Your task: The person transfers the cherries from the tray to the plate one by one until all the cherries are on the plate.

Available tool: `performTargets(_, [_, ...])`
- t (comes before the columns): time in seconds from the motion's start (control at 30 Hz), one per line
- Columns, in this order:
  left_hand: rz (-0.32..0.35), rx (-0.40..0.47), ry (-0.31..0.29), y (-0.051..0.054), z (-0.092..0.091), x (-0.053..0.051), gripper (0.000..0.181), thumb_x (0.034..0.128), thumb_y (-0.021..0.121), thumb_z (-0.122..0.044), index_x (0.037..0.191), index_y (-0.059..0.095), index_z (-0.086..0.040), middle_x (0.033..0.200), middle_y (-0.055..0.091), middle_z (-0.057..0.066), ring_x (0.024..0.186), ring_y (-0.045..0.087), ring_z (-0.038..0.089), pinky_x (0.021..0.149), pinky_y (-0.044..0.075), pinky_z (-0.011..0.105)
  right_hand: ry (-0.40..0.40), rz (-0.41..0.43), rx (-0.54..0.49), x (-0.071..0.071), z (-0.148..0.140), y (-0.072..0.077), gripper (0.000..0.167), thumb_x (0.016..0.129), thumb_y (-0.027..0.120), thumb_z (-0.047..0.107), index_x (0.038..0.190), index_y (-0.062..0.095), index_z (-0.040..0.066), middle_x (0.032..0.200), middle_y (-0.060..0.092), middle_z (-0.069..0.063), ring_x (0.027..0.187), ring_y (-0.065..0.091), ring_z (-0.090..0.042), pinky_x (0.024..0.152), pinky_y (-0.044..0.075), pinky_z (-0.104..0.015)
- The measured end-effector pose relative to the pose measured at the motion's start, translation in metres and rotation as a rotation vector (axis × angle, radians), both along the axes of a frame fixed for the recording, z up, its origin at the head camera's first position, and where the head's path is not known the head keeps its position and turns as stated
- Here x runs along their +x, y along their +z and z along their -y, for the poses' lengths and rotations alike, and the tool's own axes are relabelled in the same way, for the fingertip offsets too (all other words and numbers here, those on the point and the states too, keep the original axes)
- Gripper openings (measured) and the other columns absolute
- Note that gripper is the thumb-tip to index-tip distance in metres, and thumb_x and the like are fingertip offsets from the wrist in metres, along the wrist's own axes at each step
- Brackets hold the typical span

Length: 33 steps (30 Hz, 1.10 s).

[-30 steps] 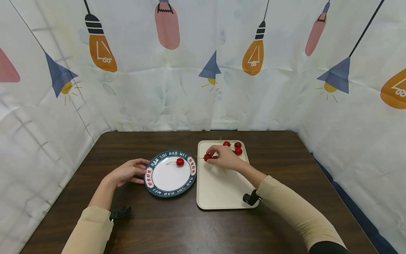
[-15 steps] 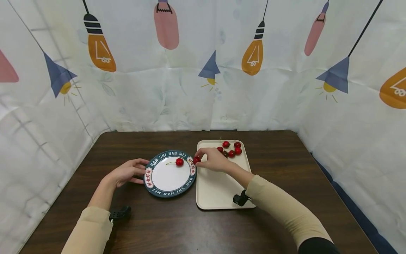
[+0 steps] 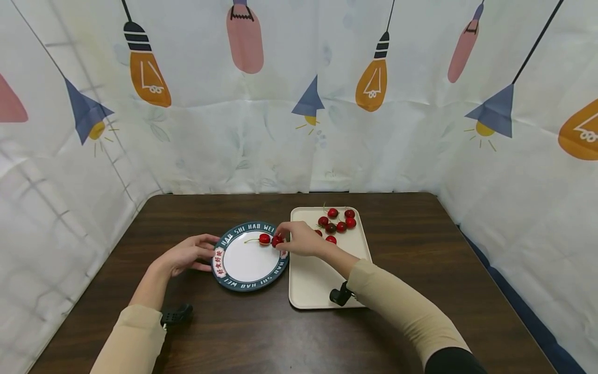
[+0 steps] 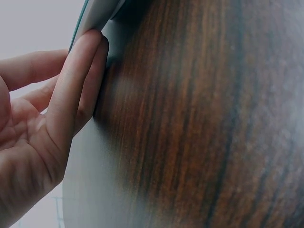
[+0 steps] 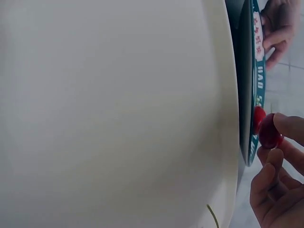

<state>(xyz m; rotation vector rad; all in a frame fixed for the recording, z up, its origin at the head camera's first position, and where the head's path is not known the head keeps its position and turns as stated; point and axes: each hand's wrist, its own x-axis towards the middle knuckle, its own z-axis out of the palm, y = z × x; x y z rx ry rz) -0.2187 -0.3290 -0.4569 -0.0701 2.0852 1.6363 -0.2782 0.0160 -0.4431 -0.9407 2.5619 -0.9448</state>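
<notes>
My right hand (image 3: 303,240) pinches a dark red cherry (image 5: 270,132) between thumb and fingertips, over the right rim of the plate (image 3: 247,267). The plate is round and white with a dark teal lettered border. One red cherry (image 3: 264,239) with a green stem lies on it, beside the held one. At the plate's left edge rests my left hand (image 3: 189,253), its fingers nearly straight and touching the rim; in the left wrist view the fingers (image 4: 78,71) meet the plate's side.
Right of the plate lies a cream rectangular tray (image 3: 317,283), with several cherries (image 3: 341,227) toward its far end. A stem (image 5: 213,216) shows near its edge in the right wrist view. Both stand on a dark wooden table (image 3: 233,332), with a printed curtain (image 3: 271,145) behind.
My right hand has moved left from the tray to the plate, carrying the cherry. More cherries on the tray have come into sight. My left hand has stayed at the plate's rim.
</notes>
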Motion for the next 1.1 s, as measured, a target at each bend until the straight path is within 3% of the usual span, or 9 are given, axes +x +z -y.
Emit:
performTargets(0.53, [0.001,-0.002,0.004,0.001,0.001,0.001,0.059,0.1025,0.058,-0.005,0.153,0.03,0.006,0.128,0.047,0.026,0.099,0.064,0.029,0.086,0.061,0.045,-0.012,-0.031,0.081,-0.005,0.021,0.0,0.031,0.092,0.078,0.021,0.121,0.07,0.014,0.107,0.069,0.001,0.095,0.06,-0.012,0.08,0.053,-0.021])
performTargets(0.83, [-0.004,0.001,0.004,-0.002,0.002,0.0,0.059,0.1031,0.058,-0.005,0.154,0.03,0.005,0.129,0.047,0.026,0.099,0.064,0.029,0.085,0.061,0.045,-0.018,-0.019,0.06,-0.008,0.031,-0.001,0.032,0.091,0.08,0.019,0.121,0.071,0.015,0.11,0.071,0.0,0.093,0.06,-0.013,0.075,0.054,-0.019])
performTargets(1.1, [-0.002,0.001,0.009,-0.003,0.002,0.0,0.06,0.1023,0.059,-0.006,0.154,0.031,0.005,0.128,0.048,0.026,0.099,0.064,0.029,0.085,0.061,0.045,-0.009,-0.032,0.083,-0.007,0.041,0.002,0.031,0.093,0.078,0.019,0.122,0.071,0.015,0.113,0.07,-0.001,0.101,0.061,-0.015,0.088,0.054,-0.024])
